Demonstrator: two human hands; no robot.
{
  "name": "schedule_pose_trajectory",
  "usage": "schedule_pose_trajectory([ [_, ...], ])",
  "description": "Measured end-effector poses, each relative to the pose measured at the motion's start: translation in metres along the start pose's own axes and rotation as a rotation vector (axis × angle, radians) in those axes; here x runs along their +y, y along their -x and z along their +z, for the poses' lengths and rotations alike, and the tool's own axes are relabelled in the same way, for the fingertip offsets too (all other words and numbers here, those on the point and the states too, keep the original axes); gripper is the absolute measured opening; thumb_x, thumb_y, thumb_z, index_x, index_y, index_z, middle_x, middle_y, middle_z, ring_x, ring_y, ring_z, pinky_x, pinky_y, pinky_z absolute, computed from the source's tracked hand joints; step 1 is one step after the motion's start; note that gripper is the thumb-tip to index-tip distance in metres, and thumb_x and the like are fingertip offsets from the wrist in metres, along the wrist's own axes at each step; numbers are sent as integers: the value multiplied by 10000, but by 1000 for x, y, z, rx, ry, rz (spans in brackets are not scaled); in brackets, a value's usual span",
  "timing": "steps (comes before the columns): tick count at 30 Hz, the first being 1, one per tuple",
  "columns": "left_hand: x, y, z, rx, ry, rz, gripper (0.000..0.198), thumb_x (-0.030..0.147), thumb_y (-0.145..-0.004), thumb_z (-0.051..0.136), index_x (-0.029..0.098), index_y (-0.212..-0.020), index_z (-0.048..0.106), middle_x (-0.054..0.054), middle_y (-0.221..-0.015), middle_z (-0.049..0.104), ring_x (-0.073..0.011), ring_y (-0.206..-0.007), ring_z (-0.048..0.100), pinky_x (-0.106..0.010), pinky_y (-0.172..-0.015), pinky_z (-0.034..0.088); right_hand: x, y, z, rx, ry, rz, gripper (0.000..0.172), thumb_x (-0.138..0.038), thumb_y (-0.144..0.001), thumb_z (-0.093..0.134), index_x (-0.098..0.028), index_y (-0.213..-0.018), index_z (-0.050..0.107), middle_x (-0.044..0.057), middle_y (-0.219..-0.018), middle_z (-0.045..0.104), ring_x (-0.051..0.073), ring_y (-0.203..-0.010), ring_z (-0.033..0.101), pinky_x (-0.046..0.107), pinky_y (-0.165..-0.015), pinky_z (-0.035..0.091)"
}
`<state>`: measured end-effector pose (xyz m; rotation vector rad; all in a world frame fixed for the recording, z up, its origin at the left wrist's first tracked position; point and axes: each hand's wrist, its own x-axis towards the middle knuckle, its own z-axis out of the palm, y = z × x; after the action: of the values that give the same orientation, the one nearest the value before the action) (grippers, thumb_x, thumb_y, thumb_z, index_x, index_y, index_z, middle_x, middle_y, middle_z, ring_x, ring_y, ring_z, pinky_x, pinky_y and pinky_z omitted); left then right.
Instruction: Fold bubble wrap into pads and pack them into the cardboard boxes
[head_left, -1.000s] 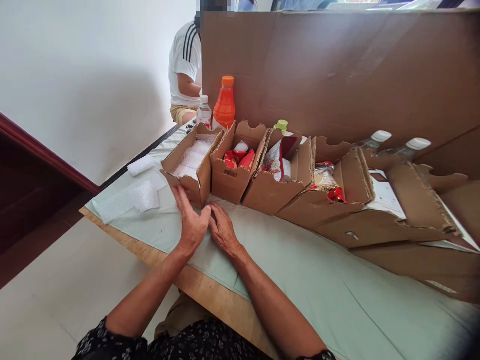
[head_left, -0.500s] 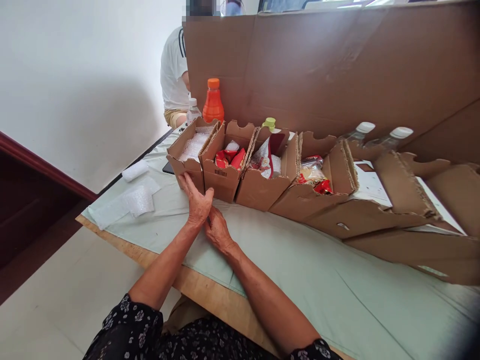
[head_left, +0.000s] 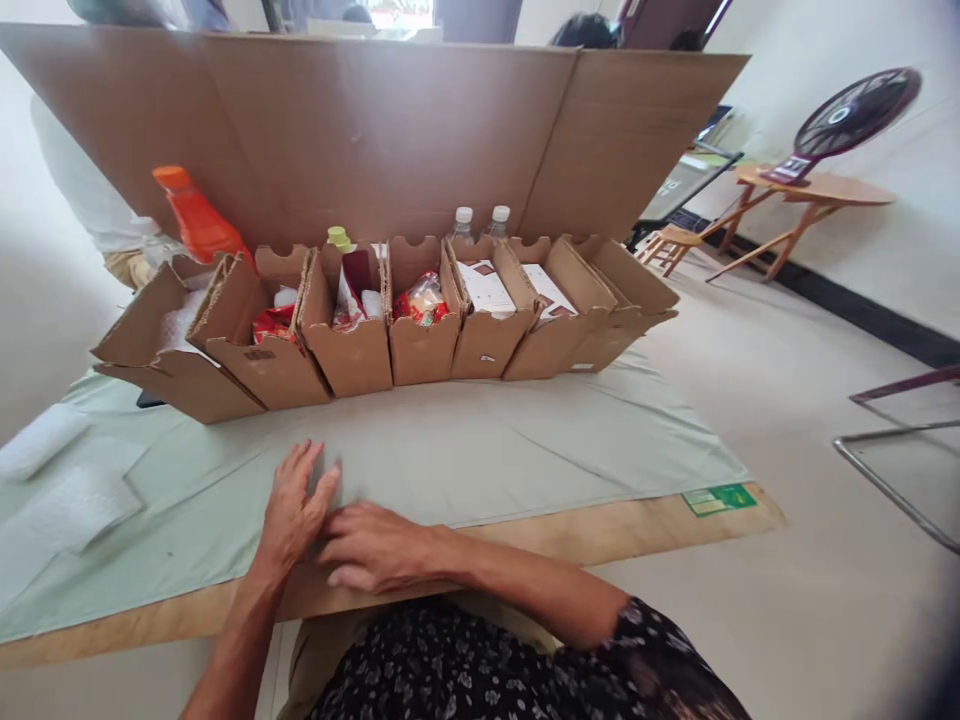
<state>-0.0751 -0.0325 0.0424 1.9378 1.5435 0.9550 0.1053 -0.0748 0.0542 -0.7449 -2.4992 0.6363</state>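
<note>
My left hand (head_left: 295, 508) rests over the near edge of the cloth with its fingers stretched out and nothing in it. Beside it, my right hand (head_left: 377, 548) lies low at the table edge, fingers spread, slightly blurred and empty. Beyond both hands stands a row of cardboard bins. The leftmost bin (head_left: 206, 392) holds bubble wrap (head_left: 180, 322). Red packets (head_left: 274, 324) sit in the bin beside it. Further along are a red-and-white packet (head_left: 349, 305), a clear-and-red food packet (head_left: 424, 298) and white boxes (head_left: 486, 286).
Loose bubble wrap (head_left: 79, 500) lies on the green cloth (head_left: 465, 450) at the left. Behind the bins are an orange bottle (head_left: 199, 215), clear bottles with white caps (head_left: 497, 222) and a tall cardboard panel (head_left: 390, 130). A fan (head_left: 855, 115) stands on a wooden table at the right.
My view has swung to the right. Both hands have drawn back from the leftmost bin, where the left hand was touching its front, to the near table edge.
</note>
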Motion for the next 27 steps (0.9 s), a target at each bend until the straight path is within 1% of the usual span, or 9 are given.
schedule_pose_trajectory([
  [1, 0, 1, 7, -15, -41, 42, 581, 613, -923, 556, 205, -1311, 698, -174, -1497, 605, -393, -1481, 467, -629, -1248, 324, 4, 22, -13, 63, 40, 90, 240, -284, -940, 654, -241, -1161, 737, 83, -1298, 732, 235, -1273, 634, 393, -1085, 505],
  [4, 5, 6, 30, -64, -196, 138, 528, 532, -925, 567, 205, -1318, 700, -181, -1534, 579, -407, -1515, 421, -650, -1248, 297, 29, 83, -52, 290, 212, 532, 341, -278, -949, 636, -251, -1282, 707, 115, -1434, 665, 266, -1386, 563, 491, -1157, 454],
  [6, 11, 14, 39, -100, -298, 153, 519, 469, -939, 561, 190, -1360, 678, -204, -1573, 537, -422, -1531, 398, -675, -1253, 250, 43, 120, -65, 340, 253, 650, 386, -267, -984, 546, -188, -1339, 675, 192, -1476, 618, 323, -1424, 525, 599, -1164, 416],
  [9, 25, 30, 38, -151, -384, 116, 546, 422, -953, 561, 185, -1442, 622, -214, -1625, 469, -436, -1553, 362, -688, -1261, 199, 48, 164, -59, 359, 393, 687, 437, -359, -1022, 476, -203, -1393, 644, 164, -1525, 584, 327, -1453, 500, 592, -1173, 416],
  [12, 36, 47, 25, -244, -464, 80, 579, 410, -971, 572, 204, -1512, 555, -184, -1672, 403, -411, -1586, 304, -651, -1281, 188, 37, 194, -44, 367, 536, 654, 488, -411, -1052, 404, -189, -1429, 620, 175, -1522, 584, 356, -1432, 522, 592, -1149, 439],
  [15, 40, 70, 11, -316, -534, 85, 602, 432, -1001, 554, 208, -1556, 495, -163, -1702, 352, -387, -1607, 257, -620, -1299, 167, 25, 211, -35, 372, 606, 624, 532, -429, -1059, 372, -165, -1472, 577, 203, -1524, 571, 413, -1431, 515, 622, -1120, 457],
  [19, 39, 109, -5, -349, -526, 107, 600, 445, -1019, 531, 210, -1568, 468, -138, -1710, 348, -339, -1620, 241, -568, -1324, 147, 17, 219, -31, 384, 607, 603, 570, -481, -1048, 359, -199, -1509, 538, 188, -1531, 566, 442, -1414, 526, 650, -1083, 483],
  [24, 39, 138, -26, -348, -435, 118, 533, 303, -949, 610, 169, -1463, 573, -159, -1645, 460, -331, -1565, 374, -556, -1304, 269, 18, 218, -27, 448, 576, 621, 499, -499, -1037, 396, -180, -1298, 677, 196, -1444, 643, 444, -1321, 613, 631, -1025, 524],
  [27, 47, 137, -31, -234, -350, 151, 353, 237, -936, 597, 201, -1273, 696, -135, -1446, 667, -315, -1392, 579, -546, -1209, 427, 10, 217, -33, 533, 521, 608, 397, -474, -1026, 460, -194, -1054, 741, 178, -1270, 746, 401, -1181, 708, 584, -977, 562],
])
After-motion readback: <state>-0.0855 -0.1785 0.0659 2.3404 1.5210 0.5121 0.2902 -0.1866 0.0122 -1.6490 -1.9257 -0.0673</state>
